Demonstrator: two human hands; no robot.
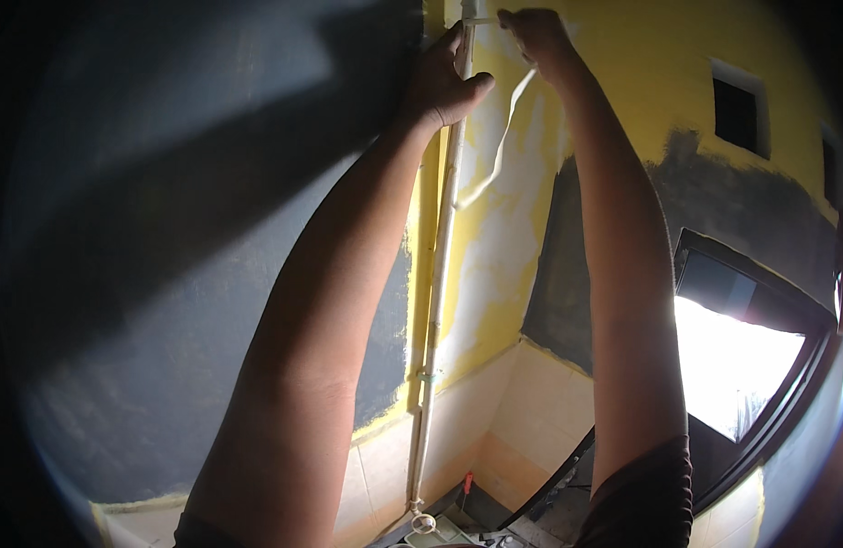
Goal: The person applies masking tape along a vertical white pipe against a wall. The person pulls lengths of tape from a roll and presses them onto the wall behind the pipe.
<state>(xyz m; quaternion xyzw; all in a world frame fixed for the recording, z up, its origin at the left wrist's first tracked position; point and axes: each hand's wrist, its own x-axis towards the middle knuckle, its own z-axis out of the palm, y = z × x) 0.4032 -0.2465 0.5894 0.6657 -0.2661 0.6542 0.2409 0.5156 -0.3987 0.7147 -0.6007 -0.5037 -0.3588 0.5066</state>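
Observation:
A slim whitish pipe (445,233) runs up the wall corner. Near its top, my left hand (442,87) lies against it, fingers stretched upward along the pipe and thumb spread out to the right. To the right of the pipe, my right hand (538,44) is closed on a narrow white strip (507,137), which looks like tape or flat cord. One short stretch of it runs level from my right fingers to the pipe top. The longer part dangles below that hand and curves back to the pipe. My left fingertips are dark and partly hidden in shadow.
A dark grey painted wall (165,365) fills the left side. Yellow, patchy wall (622,55) with a small square opening (737,110) is on the right, above a bright window (741,365). Pale tiles (481,393) line the bottom, where a red-handled tool (468,479) stands near the pipe's foot.

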